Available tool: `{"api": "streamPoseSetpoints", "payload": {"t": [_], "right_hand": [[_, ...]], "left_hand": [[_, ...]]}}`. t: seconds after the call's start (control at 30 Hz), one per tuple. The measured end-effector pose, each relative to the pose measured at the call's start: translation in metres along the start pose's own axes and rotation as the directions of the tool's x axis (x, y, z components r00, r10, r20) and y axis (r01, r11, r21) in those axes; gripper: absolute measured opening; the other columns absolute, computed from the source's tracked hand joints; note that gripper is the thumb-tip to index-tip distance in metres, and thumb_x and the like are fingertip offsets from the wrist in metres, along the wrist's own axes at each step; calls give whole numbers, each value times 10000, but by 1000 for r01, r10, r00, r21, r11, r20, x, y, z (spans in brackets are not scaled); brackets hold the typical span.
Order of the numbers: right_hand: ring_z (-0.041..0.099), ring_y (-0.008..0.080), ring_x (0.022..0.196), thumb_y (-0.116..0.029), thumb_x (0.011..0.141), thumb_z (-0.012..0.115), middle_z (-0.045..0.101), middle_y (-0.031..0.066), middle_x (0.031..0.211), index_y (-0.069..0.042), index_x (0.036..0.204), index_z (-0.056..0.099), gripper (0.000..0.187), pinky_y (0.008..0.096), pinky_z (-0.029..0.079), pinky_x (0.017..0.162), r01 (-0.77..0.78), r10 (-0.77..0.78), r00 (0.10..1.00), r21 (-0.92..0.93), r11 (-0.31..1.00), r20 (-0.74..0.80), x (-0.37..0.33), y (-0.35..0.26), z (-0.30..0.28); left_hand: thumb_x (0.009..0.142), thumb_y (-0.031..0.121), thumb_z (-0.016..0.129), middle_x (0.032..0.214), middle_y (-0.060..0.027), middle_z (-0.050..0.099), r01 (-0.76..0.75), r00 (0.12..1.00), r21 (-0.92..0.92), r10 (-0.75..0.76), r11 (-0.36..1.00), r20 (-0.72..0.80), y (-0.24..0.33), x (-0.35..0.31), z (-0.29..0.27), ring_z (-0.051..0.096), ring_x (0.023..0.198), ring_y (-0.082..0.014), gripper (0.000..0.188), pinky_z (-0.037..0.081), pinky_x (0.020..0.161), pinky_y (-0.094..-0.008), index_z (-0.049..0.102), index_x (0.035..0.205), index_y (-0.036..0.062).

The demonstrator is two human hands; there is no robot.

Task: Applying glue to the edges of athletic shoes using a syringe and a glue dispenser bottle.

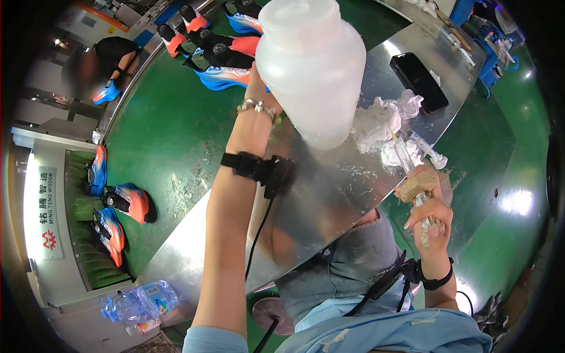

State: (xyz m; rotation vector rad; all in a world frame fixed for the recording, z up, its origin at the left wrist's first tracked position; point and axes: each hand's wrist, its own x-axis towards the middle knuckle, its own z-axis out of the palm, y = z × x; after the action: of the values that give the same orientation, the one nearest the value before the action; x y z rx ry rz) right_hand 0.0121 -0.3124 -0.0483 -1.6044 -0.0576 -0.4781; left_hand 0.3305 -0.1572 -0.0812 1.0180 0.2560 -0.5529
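Observation:
My left arm reaches far across the metal table. Its hand passes behind a large white translucent plastic bottle, so the fingers are hidden. Just past it stand blue-and-orange running shoes with black collars. At the table's right edge my right hand is closed around a clear, slim tube-like tool with a yellowish tip pointing up and away. A tan, rough lump is also held at those fingers. Crumpled white tissue lies just beyond this hand, beside a clear syringe-like piece.
A black phone lies at the table's far right. More shoes stand on the left, by a green ridged conveyor. Clear plastic bottles lie at lower left. Another person handles a shoe at far left.

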Motion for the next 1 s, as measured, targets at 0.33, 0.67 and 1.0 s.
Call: {"api": "streamPoseSetpoints", "payload": {"t": [0.33, 0.67, 1.0], "right_hand": [[524, 312, 965, -557, 847, 526, 430, 204, 1162, -67, 718, 603, 512, 434, 429, 837, 0, -4, 1000, 119, 993, 26, 0, -8, -10], [458, 312, 1097, -426, 877, 526, 522, 204, 1112, 5, 770, 608, 452, 442, 377, 948, 140, -145, 988, 76, 987, 56, 7, 20, 1], [505, 299, 1033, -340, 919, 434, 463, 179, 1165, 33, 812, 530, 400, 463, 330, 1013, -33, 38, 999, 167, 985, -28, 7, 6, 20]], "left_hand": [[872, 361, 614, 1208, -162, 537, -95, 995, -135, 89, 986, -49, 72, -75, -98, 577, 702, -103, 430, 354, 371, -96, 528, 1157, 50], [660, 201, 767, 1051, -96, 615, -88, 941, -106, 47, 990, -335, -98, -477, -193, 613, 932, -231, 638, 502, 813, -343, 483, 1175, -46], [798, 200, 689, 1038, -96, 623, -140, 817, 842, 541, 521, -199, -20, -528, -230, 591, 880, -145, 534, 469, 800, -272, 499, 1194, -104]]}}
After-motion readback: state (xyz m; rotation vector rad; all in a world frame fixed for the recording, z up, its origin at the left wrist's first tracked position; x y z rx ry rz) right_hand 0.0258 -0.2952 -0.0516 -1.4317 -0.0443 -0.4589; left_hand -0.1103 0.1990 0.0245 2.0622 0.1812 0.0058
